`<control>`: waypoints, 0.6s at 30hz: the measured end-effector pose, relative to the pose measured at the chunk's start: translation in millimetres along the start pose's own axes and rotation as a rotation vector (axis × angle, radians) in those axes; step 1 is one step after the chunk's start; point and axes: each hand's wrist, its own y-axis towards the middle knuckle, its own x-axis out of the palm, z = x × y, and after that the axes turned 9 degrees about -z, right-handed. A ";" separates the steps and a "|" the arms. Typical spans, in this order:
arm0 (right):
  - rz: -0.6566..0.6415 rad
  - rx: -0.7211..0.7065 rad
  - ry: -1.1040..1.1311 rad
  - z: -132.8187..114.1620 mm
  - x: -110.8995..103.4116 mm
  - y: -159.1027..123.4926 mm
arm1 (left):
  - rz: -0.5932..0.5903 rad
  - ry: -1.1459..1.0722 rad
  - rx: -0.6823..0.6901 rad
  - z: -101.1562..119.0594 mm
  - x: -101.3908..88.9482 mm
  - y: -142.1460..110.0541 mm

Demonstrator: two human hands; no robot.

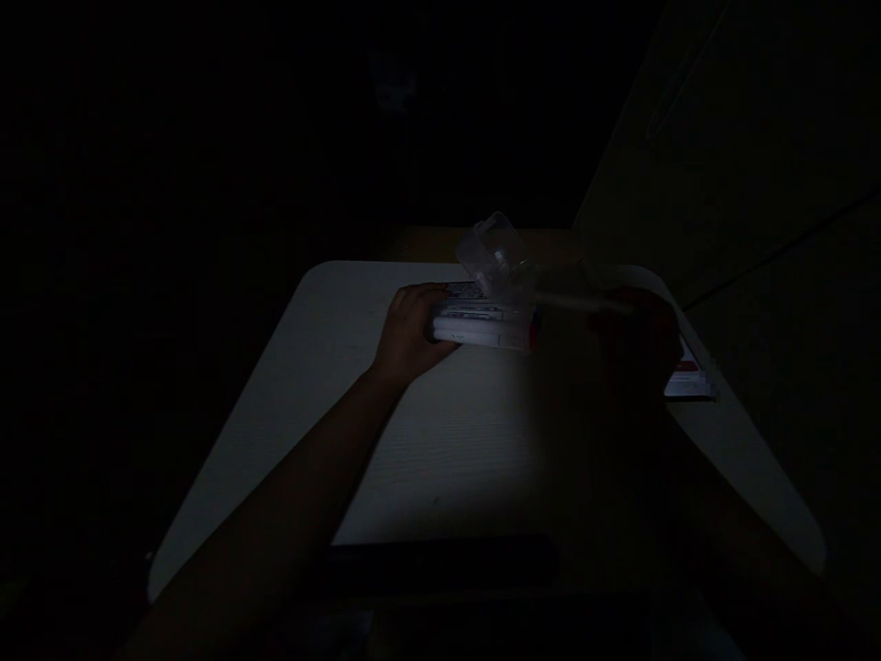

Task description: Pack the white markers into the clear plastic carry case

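Note:
In very dim light, my left hand [411,332] is wrapped round the left end of a clear plastic case of white markers [478,332]. The case lies on its side on a white table, and a red end shows at its right. Its see-through lid [494,250] stands tilted open at the back. To the right, my right hand [637,335] is in deep shadow with its fingers closed. A pale, slim marker [574,301] sticks out from it toward the case, its near end lost in the dark.
The white table [289,413] has rounded corners. A flat item with a red and white print [686,372] lies at its right edge, partly behind my right hand. A dark bar [440,562] runs along the front edge. A wall [771,184] rises at right.

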 end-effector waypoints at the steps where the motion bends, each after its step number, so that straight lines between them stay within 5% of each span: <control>1: 0.013 -0.008 -0.033 -2.1 -0.4 -0.1 | -0.007 0.001 -0.003 0.0 -0.1 0.1; 10: 0.041 0.000 -0.030 -9.7 -1.3 0.5 | -0.039 0.016 -0.053 0.1 0.1 0.4; 18: -0.148 0.033 -0.002 -5.8 4.0 2.8 | -0.044 0.016 -0.053 -1.0 0.4 0.3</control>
